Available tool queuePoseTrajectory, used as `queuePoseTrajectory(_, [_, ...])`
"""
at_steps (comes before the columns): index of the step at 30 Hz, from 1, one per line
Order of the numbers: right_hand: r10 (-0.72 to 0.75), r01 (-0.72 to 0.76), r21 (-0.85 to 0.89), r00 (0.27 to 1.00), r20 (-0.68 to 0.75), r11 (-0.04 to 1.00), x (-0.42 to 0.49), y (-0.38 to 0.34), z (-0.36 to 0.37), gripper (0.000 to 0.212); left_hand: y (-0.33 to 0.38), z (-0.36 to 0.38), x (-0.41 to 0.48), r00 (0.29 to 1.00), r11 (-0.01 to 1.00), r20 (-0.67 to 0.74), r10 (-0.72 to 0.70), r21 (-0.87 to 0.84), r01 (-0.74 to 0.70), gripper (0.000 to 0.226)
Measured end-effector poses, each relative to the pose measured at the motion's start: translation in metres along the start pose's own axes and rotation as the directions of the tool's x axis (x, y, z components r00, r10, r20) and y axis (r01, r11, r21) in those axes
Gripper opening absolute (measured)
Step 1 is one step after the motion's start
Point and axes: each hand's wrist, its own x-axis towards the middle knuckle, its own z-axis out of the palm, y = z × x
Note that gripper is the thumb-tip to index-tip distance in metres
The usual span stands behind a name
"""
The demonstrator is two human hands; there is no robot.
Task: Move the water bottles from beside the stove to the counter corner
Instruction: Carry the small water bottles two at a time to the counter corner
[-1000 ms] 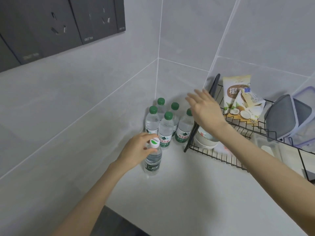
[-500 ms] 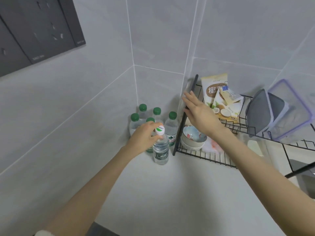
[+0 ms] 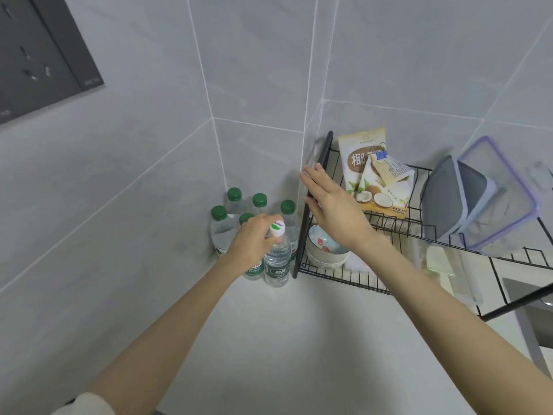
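Several green-capped water bottles (image 3: 222, 226) stand clustered in the counter corner against the tiled walls. In front of them stands a clear bottle with a white cap (image 3: 277, 263), upright on the white counter (image 3: 299, 339). My left hand (image 3: 254, 239) grips this bottle by its neck, just under the cap. My right hand (image 3: 333, 209) hovers flat and open over the left end of the black wire rack (image 3: 302, 232), holding nothing.
The wire dish rack holds bowls (image 3: 324, 250), a coconut snack bag (image 3: 372, 175) and plastic container lids (image 3: 475, 199). A sink edge (image 3: 526, 307) shows at the right. Dark wall sockets (image 3: 42, 55) sit at the upper left.
My left hand has carried the white-capped bottle closer to the rack side of the cluster. My right hand has shifted over the rack's end. The view has swung left and downward.
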Motion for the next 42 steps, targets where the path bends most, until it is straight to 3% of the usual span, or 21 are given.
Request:
queuePoseTrajectory(8, [0.069,-0.066,0.112,0.997,-0.022,0.992,-0.003,-0.005,0.000,0.046,0.006,0.011,-0.011,0.998,0.998,-0.016,-0.060,-0.027,0.060,0.056])
queuePoseTrajectory(17, [0.226,-0.228,0.350,0.973,0.050,0.909,-0.061,-0.007,-0.030,0.051,0.033,-0.009,-0.039,0.982,0.988,-0.183,-0.052,-0.153,0.024,0.053])
queuePoseTrajectory(25, [0.374,-0.377,0.331,0.924,0.075,0.865,-0.139,-0.004,-0.050,0.051,0.069,0.016,-0.057,0.995,0.955,-0.102,0.012,-0.294,-0.041,0.046])
queuePoseTrajectory(33, [0.594,-0.570,0.276,0.805,-0.002,0.774,-0.228,-0.041,-0.082,0.050,0.110,0.030,-0.095,0.971,0.920,0.058,0.231,-0.337,-0.199,0.044])
queuePoseTrajectory(38, [0.730,-0.698,0.229,0.676,-0.102,0.678,-0.295,-0.074,-0.115,0.049,0.154,0.044,-0.122,0.885,0.852,0.146,0.441,-0.377,-0.363,0.042])
queuePoseTrajectory(42, [0.812,-0.783,0.216,0.555,-0.180,0.583,-0.353,-0.096,-0.153,0.045,0.205,0.060,-0.146,0.815,0.786,0.201,0.543,-0.464,-0.409,0.045])
